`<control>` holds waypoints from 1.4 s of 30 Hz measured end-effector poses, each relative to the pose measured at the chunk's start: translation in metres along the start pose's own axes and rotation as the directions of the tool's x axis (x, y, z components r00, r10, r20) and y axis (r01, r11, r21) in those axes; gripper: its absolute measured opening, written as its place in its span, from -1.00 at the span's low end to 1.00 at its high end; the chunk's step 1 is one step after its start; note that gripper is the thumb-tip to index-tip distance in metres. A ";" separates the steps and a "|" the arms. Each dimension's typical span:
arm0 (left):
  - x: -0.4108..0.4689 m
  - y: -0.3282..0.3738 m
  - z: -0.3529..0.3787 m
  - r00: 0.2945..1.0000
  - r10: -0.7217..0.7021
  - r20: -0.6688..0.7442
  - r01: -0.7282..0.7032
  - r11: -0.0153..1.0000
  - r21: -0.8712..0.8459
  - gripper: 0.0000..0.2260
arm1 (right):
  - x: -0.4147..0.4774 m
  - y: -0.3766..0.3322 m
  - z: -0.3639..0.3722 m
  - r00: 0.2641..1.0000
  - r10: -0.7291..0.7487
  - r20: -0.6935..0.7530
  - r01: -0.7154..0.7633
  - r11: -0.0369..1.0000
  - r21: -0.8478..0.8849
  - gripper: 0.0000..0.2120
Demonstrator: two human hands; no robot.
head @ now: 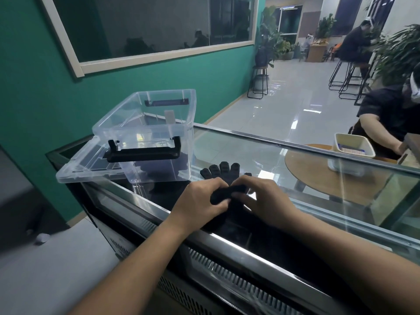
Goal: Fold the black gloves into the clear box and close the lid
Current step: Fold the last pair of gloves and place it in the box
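A black glove [223, 170] lies flat on the glass counter top, its fingers pointing away from me. My left hand [202, 200] and my right hand [263, 198] both pinch a rolled-up edge of the black glove at its cuff end, just in front of the fingers. The clear box [147, 123] stands open to the left of the glove, with black handles on its ends. Something dark shows through its lower wall. Its clear lid [79, 169] lies under and beside the box at the counter's left end.
The glass counter [318, 178] has a metal frame along its far and near edges. Beyond it, a seated person [391, 119] works at a round wooden table with a beige tray [354, 146]. A teal wall stands to the left.
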State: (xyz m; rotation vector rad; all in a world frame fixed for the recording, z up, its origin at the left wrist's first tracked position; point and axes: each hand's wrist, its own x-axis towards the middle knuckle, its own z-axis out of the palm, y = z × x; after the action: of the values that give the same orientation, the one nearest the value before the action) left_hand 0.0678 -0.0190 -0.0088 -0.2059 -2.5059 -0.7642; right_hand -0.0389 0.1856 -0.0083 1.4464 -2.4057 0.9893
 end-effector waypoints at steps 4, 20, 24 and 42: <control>0.002 -0.003 0.000 0.994 -0.087 -0.063 0.083 0.995 -0.062 -0.85 | 0.003 -0.001 0.000 0.988 0.135 -0.070 -0.130 0.989 0.064 -0.79; 0.009 -0.013 0.010 0.998 -0.036 -0.053 0.038 0.999 0.030 -0.92 | 0.007 0.010 0.009 0.973 0.196 -0.121 -0.198 0.980 -0.008 -0.88; 0.006 -0.010 0.010 0.993 0.097 -0.062 -0.091 0.992 0.093 -0.90 | 0.007 0.008 0.007 0.983 0.121 -0.141 -0.132 0.989 -0.068 -0.92; 0.005 -0.005 0.011 0.999 0.004 -0.041 0.004 0.981 0.195 -0.83 | 0.002 0.004 0.005 0.998 -0.057 0.001 0.056 0.979 -0.197 -0.83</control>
State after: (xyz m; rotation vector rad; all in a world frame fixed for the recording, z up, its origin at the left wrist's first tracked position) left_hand 0.0576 -0.0169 -0.0167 -0.1194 -2.5216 -0.5122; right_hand -0.0425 0.1821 -0.0131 1.4303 -2.3676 0.7182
